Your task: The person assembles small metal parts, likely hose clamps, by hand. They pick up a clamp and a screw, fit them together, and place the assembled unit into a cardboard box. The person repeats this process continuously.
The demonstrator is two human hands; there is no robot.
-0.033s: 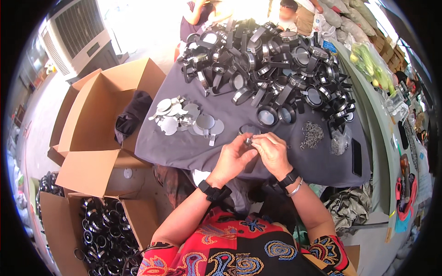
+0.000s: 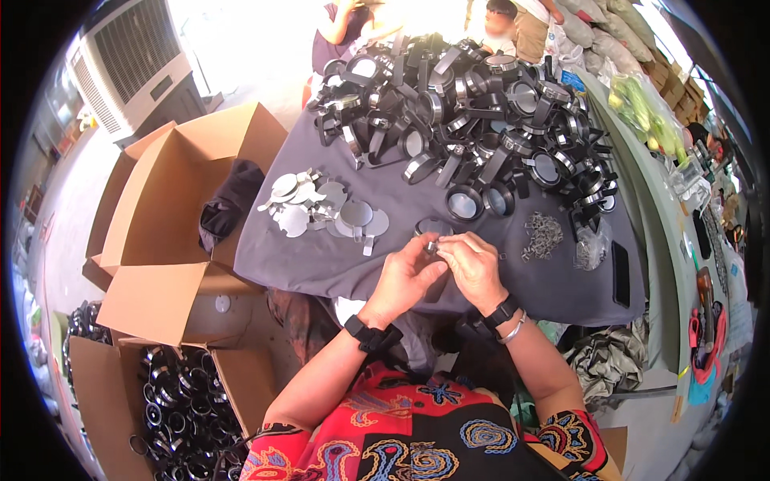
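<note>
Two hands meet over the near edge of the grey table (image 2: pixel 321 256), the landmark here. Beyond them on the table, a heap of black rings (image 2: pixel 473 104) fills the far half, probably stock awaiting work. Left of the table gapes an open cardboard box (image 2: pixel 160 208). Flat silver discs (image 2: pixel 321 212) lie fanned on the table's left part, within easy reach. The left hand (image 2: pixel 405 276) and right hand (image 2: pixel 473 268) press fingertips together, pinching a small metal piece (image 2: pixel 431 246), held close, seemingly for fine fitting. Loose clips (image 2: pixel 544 235) lie just right.
</note>
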